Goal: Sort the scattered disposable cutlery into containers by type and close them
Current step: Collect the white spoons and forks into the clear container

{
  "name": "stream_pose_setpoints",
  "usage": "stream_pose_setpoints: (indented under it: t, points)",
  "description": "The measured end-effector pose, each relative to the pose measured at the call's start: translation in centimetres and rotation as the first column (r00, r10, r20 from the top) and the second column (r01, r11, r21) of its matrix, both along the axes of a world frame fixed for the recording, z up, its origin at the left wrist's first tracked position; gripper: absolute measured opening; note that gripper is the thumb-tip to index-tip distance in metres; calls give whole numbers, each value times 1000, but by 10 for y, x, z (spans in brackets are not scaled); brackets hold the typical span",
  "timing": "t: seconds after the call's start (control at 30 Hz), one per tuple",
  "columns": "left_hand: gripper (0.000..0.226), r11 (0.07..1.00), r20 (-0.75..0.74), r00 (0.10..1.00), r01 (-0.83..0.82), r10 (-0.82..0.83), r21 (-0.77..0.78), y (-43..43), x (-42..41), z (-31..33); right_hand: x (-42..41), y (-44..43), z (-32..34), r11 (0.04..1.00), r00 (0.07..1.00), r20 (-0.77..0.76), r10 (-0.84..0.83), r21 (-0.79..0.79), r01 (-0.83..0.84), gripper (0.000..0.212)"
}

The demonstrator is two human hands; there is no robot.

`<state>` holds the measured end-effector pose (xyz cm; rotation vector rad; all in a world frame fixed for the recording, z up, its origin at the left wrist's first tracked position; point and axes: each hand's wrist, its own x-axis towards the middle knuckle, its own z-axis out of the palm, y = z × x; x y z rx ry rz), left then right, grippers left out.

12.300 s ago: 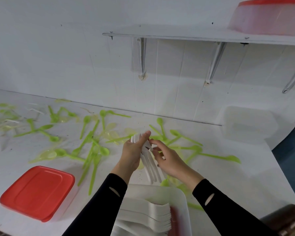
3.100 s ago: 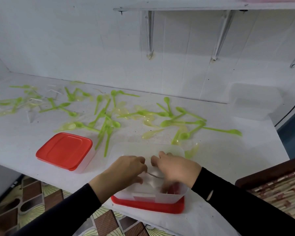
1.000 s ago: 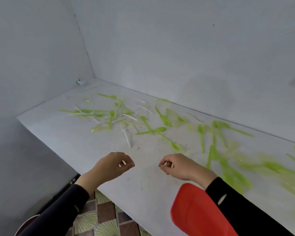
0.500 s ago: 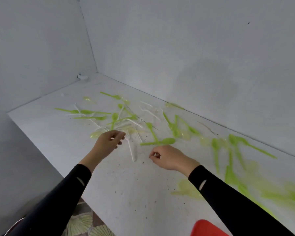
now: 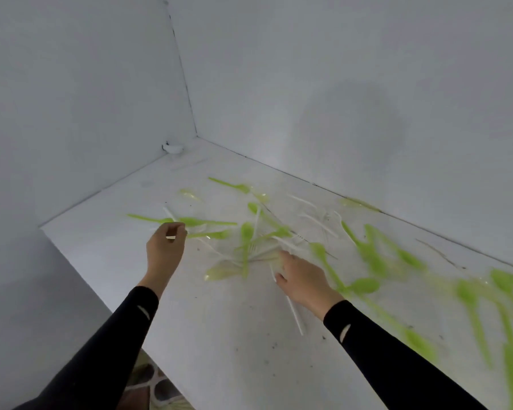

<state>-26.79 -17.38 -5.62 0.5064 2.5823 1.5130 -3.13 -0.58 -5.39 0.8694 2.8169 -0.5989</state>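
Observation:
Green spoons [image 5: 245, 235] and white forks [image 5: 319, 223] lie scattered over the white counter [image 5: 219, 321]. My left hand [image 5: 164, 250] is at the left end of the scatter, fingers curled, pinching a white fork [image 5: 170, 215] whose end sticks out beyond the knuckles. My right hand [image 5: 301, 279] lies low over another white fork [image 5: 296, 316], its fingers stretched toward the tangled pile of forks and spoons [image 5: 258, 253]. That fork's handle shows behind the wrist. No container is in view.
The counter ends in a corner of two grey walls, with a small white object [image 5: 174, 148] in it. Its front-left edge [image 5: 101, 294] drops to a tiled floor [image 5: 157, 392]. More blurred green spoons [image 5: 486, 294] spread to the right.
My view swung left, away from the containers. Both hands moved forward into the scatter; the left now pinches a white fork and the right has uncurled over the fork that lay between them.

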Motion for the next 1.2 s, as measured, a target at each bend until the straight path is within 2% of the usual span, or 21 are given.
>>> stream_pose_setpoints:
  t: [0.1, 0.27, 0.3, 0.4, 0.5, 0.6, 0.67, 0.8, 0.9, 1.03, 1.2]
  points:
    - [13, 1000, -40, 999, 0, 0, -21, -13, -47, 5, -25, -7, -12, 993, 997, 63, -43, 109, 36, 51]
    - [10, 978, -104, 988, 93, -113, -187, -23, -95, -3, -49, -5, -23, 988, 985, 81, -154, 12, 154, 10]
    - [9, 961, -124, 977, 138, -171, -241, -23, -104, -6, -57, -2, -22, 985, 979, 110, -173, -4, 175, 10]
    - [11, 880, -207, 892, 314, -402, -355, -15, -114, -21, -68, 5, -18, 969, 950, 204, -237, -20, 246, 33]
    - [14, 792, -231, 791, 446, -567, -416, 1, -116, -29, -71, 7, -20, 957, 923, 263, -281, 12, 288, 37]
    - [25, 700, -192, 713, 535, -675, -473, 17, -120, -35, -68, 8, -21, 946, 923, 218, -316, -5, 325, 39]
    - [43, 659, -188, 674, 559, -715, -504, 25, -128, -41, -65, 12, -21, 930, 923, 141, -359, -28, 366, 40]
    - [25, 604, -148, 620, 636, -770, -480, 44, -133, -45, -55, 18, -23, 897, 899, 49, -436, -58, 438, 43]
    - [17, 559, -136, 569, 686, -811, -465, 55, -131, -46, -49, 18, -22, 873, 872, 54, -487, -2, 488, 39]
    - [10, 438, -84, 463, 742, -882, -508, 70, -128, -40, -42, 21, -23, 833, 834, 9, -551, -60, 551, 47]
    - [36, 319, 63, 417, 776, -907, -545, 95, -125, -30, -35, 24, -28, 806, 818, 36, -574, -148, 573, 52]
